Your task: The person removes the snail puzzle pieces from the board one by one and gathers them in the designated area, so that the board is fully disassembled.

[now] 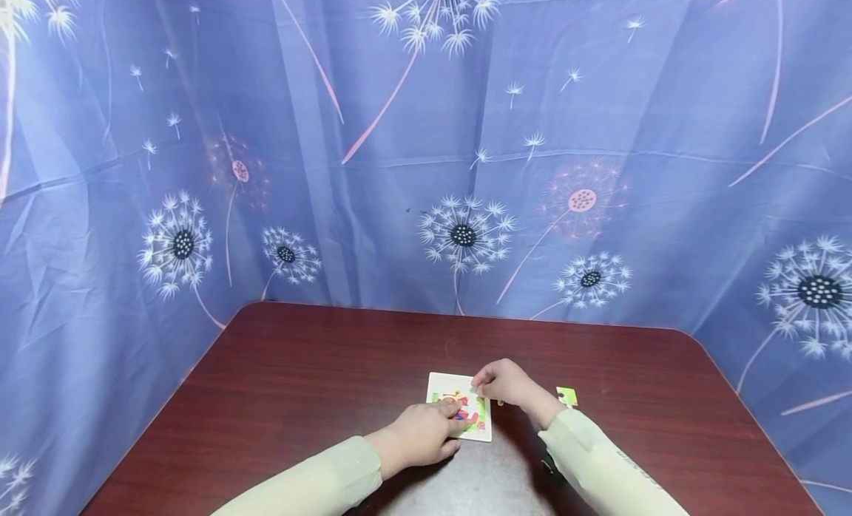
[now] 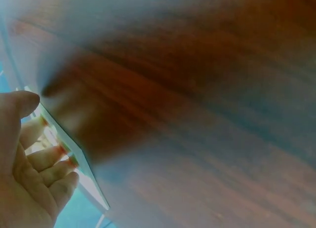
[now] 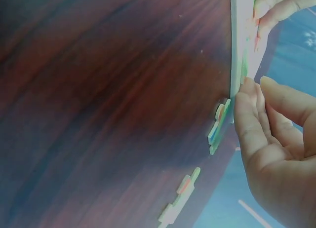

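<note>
A small jigsaw puzzle board [image 1: 489, 427] with a white frame and a bright red, green and blue picture lies on the table. Spread across its lower left part is my left hand [image 1: 421, 433], its fingers extended over the picture. My right hand [image 1: 509, 383] reaches the upper right edge of the board, thumb and fingertips close together there. Whether a piece sits between those fingertips is not clear. In the right wrist view, one loose puzzle piece [image 3: 218, 127] lies just beside the board, close to the right fingers, and another puzzle piece [image 3: 180, 196] farther off.
The dark red wooden table [image 1: 319, 368] has rounded far corners. A green and white puzzle piece [image 1: 567, 395] lies right of the board, near the right wrist. A small dark object [image 1: 551, 466] is partly hidden under the right sleeve. Blue dandelion-print curtains [image 1: 399, 205] surround the table.
</note>
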A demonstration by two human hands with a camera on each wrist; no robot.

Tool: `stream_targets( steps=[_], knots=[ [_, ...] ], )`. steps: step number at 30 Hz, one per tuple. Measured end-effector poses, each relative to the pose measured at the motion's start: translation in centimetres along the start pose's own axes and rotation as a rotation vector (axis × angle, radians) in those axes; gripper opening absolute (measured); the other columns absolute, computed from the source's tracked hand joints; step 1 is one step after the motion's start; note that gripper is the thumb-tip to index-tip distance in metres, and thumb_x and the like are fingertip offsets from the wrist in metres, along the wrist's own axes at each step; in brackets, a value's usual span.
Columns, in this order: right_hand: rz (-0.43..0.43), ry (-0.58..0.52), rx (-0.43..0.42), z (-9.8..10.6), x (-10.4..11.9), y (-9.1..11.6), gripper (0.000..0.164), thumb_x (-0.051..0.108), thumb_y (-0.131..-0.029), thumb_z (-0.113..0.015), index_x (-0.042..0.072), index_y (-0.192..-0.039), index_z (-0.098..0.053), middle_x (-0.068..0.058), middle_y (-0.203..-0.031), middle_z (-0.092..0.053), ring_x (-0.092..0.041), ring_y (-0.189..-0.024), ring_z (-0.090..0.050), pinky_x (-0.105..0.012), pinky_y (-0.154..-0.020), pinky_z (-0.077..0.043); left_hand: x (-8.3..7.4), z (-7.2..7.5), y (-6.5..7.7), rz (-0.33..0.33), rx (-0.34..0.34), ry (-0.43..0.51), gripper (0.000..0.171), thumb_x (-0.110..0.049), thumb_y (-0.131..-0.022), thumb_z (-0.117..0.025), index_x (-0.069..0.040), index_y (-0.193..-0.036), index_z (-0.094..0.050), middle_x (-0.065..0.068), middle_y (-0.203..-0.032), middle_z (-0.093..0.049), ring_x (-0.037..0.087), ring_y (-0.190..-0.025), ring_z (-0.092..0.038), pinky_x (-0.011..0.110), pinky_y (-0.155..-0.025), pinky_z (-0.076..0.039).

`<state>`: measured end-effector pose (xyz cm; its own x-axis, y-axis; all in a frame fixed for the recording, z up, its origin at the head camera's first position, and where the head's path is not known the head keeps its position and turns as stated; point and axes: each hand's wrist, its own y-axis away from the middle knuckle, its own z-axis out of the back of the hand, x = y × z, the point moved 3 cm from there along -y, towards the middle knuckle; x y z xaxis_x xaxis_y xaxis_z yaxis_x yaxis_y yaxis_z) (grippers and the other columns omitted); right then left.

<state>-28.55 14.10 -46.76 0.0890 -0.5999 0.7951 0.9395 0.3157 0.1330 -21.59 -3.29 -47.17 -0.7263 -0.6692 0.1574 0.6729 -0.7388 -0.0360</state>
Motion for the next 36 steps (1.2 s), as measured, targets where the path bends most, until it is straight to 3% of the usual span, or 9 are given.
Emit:
stream_targets(
  steps=[8, 16, 23, 30, 36],
  knots=[
    [-0.085, -0.073, -0.022, -0.4, -0.4, -0.3, 0.012, -0.007, -0.082, -0.070, -0.006, -0.093, -0.074, -0.002, -0.074, -0.069, -0.009, -0.056, -0.048, -0.021, -0.050, -0.039, 0.0, 0.2, -0.2, -0.018, -0.018, -0.002, 0.038, -0.044, -0.098, -0.062, -0.033, -0.134, -0.069, 0.000, -0.139, -0.068, 0.015, -0.128, -0.066, 0.029, -0.092, -0.060],
    [-0.217, -0.058, -0.006, -0.4, -0.2, -0.7, 0.010, -0.010, -0.082, -0.070, -0.005, -0.090, -0.074, -0.001, -0.071, -0.068, -0.006, -0.054, -0.050, -0.019, -0.051, -0.041, -0.2, 0.4, -0.3, -0.005, -0.001, -0.024, 0.038, -0.046, -0.097, -0.062, -0.036, -0.133, -0.069, -0.004, -0.135, -0.070, 0.010, -0.124, -0.067, 0.027, -0.091, -0.060],
    [-0.219, -0.045, 0.086, -0.1, 0.1, -0.3, 0.007, -0.013, -0.084, -0.068, -0.014, -0.090, -0.072, -0.014, -0.079, -0.075, -0.009, -0.064, -0.062, -0.025, -0.065, -0.059, -0.2, 0.6, -0.3, 0.023, 0.031, 0.026, 0.039, -0.045, -0.097, -0.064, -0.035, -0.134, -0.068, -0.002, -0.141, -0.067, 0.012, -0.130, -0.064, 0.028, -0.095, -0.059],
    [-0.170, 0.006, 0.026, -0.2, 0.4, 0.6, 0.004, -0.011, -0.083, -0.071, -0.013, -0.086, -0.073, -0.010, -0.077, -0.075, -0.011, -0.067, -0.065, -0.031, -0.068, -0.062, -0.2, 0.6, -0.3, 0.040, 0.049, 0.031, 0.040, -0.045, -0.097, -0.063, -0.036, -0.136, -0.067, -0.003, -0.143, -0.065, 0.011, -0.133, -0.062, 0.028, -0.095, -0.059],
    [-0.187, -0.024, -0.008, -0.2, 0.4, 0.9, 0.004, -0.010, -0.085, -0.071, -0.013, -0.085, -0.072, -0.012, -0.079, -0.075, -0.010, -0.066, -0.064, -0.031, -0.067, -0.062, -0.2, 0.3, -0.3, 0.034, 0.036, 0.036, 0.039, -0.045, -0.097, -0.063, -0.037, -0.135, -0.067, -0.002, -0.143, -0.065, 0.013, -0.133, -0.062, 0.030, -0.095, -0.059]
  ],
)
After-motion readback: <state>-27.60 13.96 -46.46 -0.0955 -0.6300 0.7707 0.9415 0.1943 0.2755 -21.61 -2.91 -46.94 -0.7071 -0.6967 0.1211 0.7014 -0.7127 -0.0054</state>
